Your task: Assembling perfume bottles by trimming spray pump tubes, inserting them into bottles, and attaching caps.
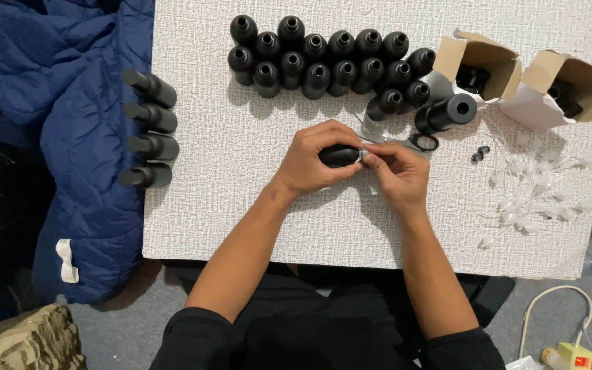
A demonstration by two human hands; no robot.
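Note:
My left hand (313, 163) is wrapped around a small black bottle (339, 155) held on its side just above the white textured table (241, 205). My right hand (397, 173) pinches at the bottle's neck, fingertips on a small pale piece at the mouth. Beyond my hands, several open black bottles (323, 58) stand upright in a cluster. A larger black bottle (445, 113) lies on its side to the right of them, with scissors (416, 142) just in front of it.
Several capped black bottles (151, 130) lie on their sides along the table's left edge, beside a blue quilted jacket (70, 123). Two open cardboard boxes (477, 65) (570, 89) sit at the far right. Clear plastic bits (536, 192) and two small black rings (479, 153) lie scattered on the right.

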